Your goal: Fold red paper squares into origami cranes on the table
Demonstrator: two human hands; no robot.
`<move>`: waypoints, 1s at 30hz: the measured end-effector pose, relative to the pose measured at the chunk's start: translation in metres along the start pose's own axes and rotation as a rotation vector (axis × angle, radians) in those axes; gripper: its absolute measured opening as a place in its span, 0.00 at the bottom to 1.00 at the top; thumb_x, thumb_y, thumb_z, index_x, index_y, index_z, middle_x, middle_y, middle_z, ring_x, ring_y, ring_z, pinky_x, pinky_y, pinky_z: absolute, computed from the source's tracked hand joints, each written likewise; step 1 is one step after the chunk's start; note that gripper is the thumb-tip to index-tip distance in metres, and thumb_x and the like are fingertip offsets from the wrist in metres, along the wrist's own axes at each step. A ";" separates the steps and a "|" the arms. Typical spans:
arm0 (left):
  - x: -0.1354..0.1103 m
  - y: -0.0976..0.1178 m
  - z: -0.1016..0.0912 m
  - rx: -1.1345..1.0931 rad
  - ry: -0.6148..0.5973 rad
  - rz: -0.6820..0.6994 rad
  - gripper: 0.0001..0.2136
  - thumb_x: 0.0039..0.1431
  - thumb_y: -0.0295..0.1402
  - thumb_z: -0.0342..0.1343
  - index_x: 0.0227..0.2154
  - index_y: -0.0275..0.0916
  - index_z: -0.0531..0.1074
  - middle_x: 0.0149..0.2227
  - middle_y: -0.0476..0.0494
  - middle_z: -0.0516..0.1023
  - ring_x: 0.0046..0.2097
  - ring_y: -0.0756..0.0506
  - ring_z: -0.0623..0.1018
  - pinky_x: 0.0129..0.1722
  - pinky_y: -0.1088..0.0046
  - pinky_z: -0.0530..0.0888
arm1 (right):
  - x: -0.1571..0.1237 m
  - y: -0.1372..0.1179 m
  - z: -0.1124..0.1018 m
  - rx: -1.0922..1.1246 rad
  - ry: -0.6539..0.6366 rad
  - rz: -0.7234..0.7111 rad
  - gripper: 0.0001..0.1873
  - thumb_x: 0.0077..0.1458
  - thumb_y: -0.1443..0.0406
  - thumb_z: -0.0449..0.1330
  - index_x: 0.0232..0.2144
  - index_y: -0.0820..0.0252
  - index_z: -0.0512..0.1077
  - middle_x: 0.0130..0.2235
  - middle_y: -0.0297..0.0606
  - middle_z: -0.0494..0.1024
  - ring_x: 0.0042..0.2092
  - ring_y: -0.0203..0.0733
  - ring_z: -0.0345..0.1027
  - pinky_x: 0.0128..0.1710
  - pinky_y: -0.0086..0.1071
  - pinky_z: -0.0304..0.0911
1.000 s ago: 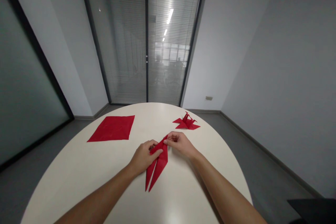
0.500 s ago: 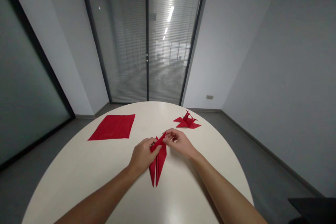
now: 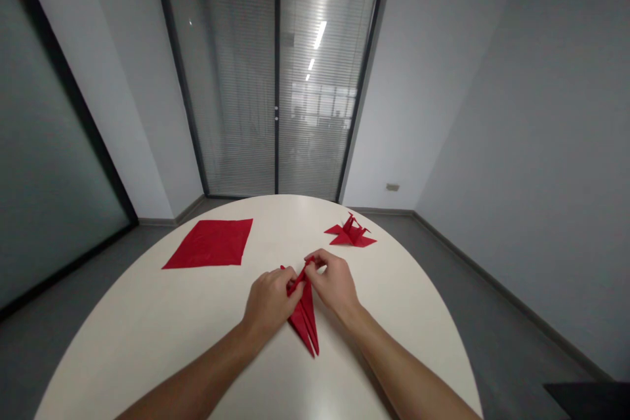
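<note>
Between my hands is a piece of folded red origami paper (image 3: 306, 319), with two narrow points side by side aimed toward me. My left hand (image 3: 273, 296) is closed on its upper left part, thumb on top. My right hand (image 3: 335, 275) pinches a folded tip at the upper right between thumb and index finger. Fingers of both hands cover part of the upper folds. Beyond my right hand stand red folded paper cranes (image 3: 352, 233), close together. To the left lies a flat red sheet of paper (image 3: 209, 244).
Everything rests on a round white table (image 3: 147, 328). Behind it stands a glass door (image 3: 236, 92) with blinds, next to plain walls. A dark object (image 3: 588, 399) shows at the lower right edge.
The folded paper has turned, its two lower points swinging to the right. My right hand has closed into a tighter pinch on the tip. The view has tilted slightly up.
</note>
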State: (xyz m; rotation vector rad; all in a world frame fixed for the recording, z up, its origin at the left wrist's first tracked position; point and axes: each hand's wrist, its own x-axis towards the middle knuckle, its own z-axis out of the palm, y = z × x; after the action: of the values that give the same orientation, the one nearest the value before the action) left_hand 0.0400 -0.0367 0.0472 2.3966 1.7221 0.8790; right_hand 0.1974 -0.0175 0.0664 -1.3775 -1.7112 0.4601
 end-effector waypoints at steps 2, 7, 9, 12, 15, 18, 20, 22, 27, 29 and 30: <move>0.000 0.001 0.000 0.011 -0.002 0.003 0.07 0.62 0.31 0.56 0.27 0.41 0.72 0.27 0.48 0.77 0.31 0.44 0.77 0.32 0.71 0.63 | -0.001 -0.001 -0.001 -0.051 0.016 -0.008 0.10 0.52 0.68 0.57 0.34 0.57 0.78 0.31 0.36 0.81 0.33 0.42 0.74 0.38 0.33 0.65; -0.001 -0.002 0.002 0.004 -0.009 0.012 0.05 0.62 0.32 0.56 0.30 0.41 0.73 0.29 0.46 0.79 0.34 0.43 0.78 0.35 0.70 0.66 | 0.001 0.001 -0.003 -0.057 0.016 -0.027 0.11 0.56 0.67 0.56 0.37 0.57 0.79 0.33 0.37 0.82 0.34 0.42 0.74 0.39 0.34 0.65; -0.001 -0.006 0.005 -0.077 -0.009 0.004 0.05 0.62 0.33 0.56 0.32 0.41 0.74 0.31 0.46 0.80 0.36 0.42 0.78 0.37 0.69 0.68 | 0.004 0.005 -0.004 0.048 -0.050 -0.051 0.13 0.58 0.66 0.55 0.41 0.57 0.78 0.36 0.37 0.82 0.35 0.42 0.74 0.38 0.34 0.65; 0.000 -0.013 0.009 -0.297 -0.004 -0.014 0.05 0.62 0.33 0.56 0.37 0.42 0.76 0.37 0.46 0.82 0.39 0.42 0.79 0.41 0.69 0.70 | 0.008 0.014 -0.007 0.237 -0.219 -0.104 0.15 0.61 0.64 0.55 0.47 0.58 0.77 0.39 0.38 0.82 0.38 0.41 0.74 0.37 0.32 0.66; 0.003 -0.017 0.013 -0.504 -0.030 -0.050 0.06 0.61 0.34 0.55 0.38 0.42 0.77 0.39 0.46 0.83 0.39 0.43 0.80 0.42 0.69 0.72 | 0.011 0.024 -0.006 0.365 -0.295 -0.103 0.14 0.61 0.59 0.59 0.44 0.60 0.77 0.39 0.40 0.81 0.39 0.42 0.73 0.38 0.33 0.66; 0.004 -0.017 0.014 -0.624 -0.065 -0.074 0.07 0.61 0.34 0.55 0.38 0.41 0.77 0.38 0.46 0.83 0.39 0.43 0.80 0.42 0.69 0.73 | 0.013 0.030 -0.003 0.445 -0.308 -0.054 0.15 0.59 0.55 0.61 0.39 0.61 0.77 0.36 0.40 0.81 0.37 0.42 0.73 0.36 0.33 0.66; 0.004 -0.016 0.013 -0.662 -0.088 -0.067 0.07 0.60 0.34 0.56 0.37 0.41 0.77 0.38 0.46 0.83 0.39 0.43 0.80 0.42 0.69 0.73 | 0.013 0.031 -0.002 0.460 -0.311 -0.039 0.15 0.59 0.55 0.62 0.37 0.61 0.77 0.34 0.39 0.80 0.35 0.41 0.72 0.35 0.33 0.66; 0.004 -0.015 0.012 -0.681 -0.102 -0.059 0.07 0.60 0.34 0.56 0.37 0.40 0.77 0.38 0.46 0.83 0.39 0.43 0.80 0.43 0.69 0.73 | 0.013 0.030 -0.001 0.460 -0.299 -0.038 0.15 0.59 0.54 0.62 0.36 0.62 0.77 0.32 0.38 0.79 0.33 0.40 0.71 0.34 0.32 0.65; 0.004 -0.015 0.012 -0.706 -0.125 -0.066 0.06 0.59 0.33 0.56 0.36 0.39 0.77 0.37 0.47 0.83 0.38 0.44 0.80 0.43 0.70 0.74 | 0.013 0.028 -0.003 0.456 -0.303 -0.051 0.15 0.60 0.55 0.60 0.34 0.61 0.76 0.31 0.36 0.78 0.31 0.38 0.69 0.32 0.30 0.63; 0.005 -0.016 0.012 -0.718 -0.134 -0.076 0.06 0.59 0.32 0.56 0.36 0.39 0.77 0.37 0.46 0.83 0.38 0.44 0.80 0.42 0.70 0.74 | 0.012 0.029 -0.003 0.454 -0.331 -0.060 0.15 0.60 0.54 0.60 0.35 0.61 0.76 0.32 0.36 0.79 0.32 0.38 0.69 0.32 0.30 0.64; 0.005 -0.016 0.012 -0.723 -0.136 -0.082 0.06 0.58 0.32 0.56 0.36 0.39 0.77 0.37 0.46 0.83 0.38 0.44 0.80 0.42 0.70 0.74 | 0.012 0.030 -0.003 0.449 -0.339 -0.062 0.14 0.59 0.54 0.61 0.35 0.61 0.76 0.33 0.36 0.79 0.32 0.38 0.70 0.33 0.31 0.64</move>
State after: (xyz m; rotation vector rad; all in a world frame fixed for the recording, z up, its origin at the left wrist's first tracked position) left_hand 0.0337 -0.0234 0.0330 1.8392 1.1622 1.0622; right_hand 0.2179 0.0020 0.0509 -0.9556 -1.7672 1.0200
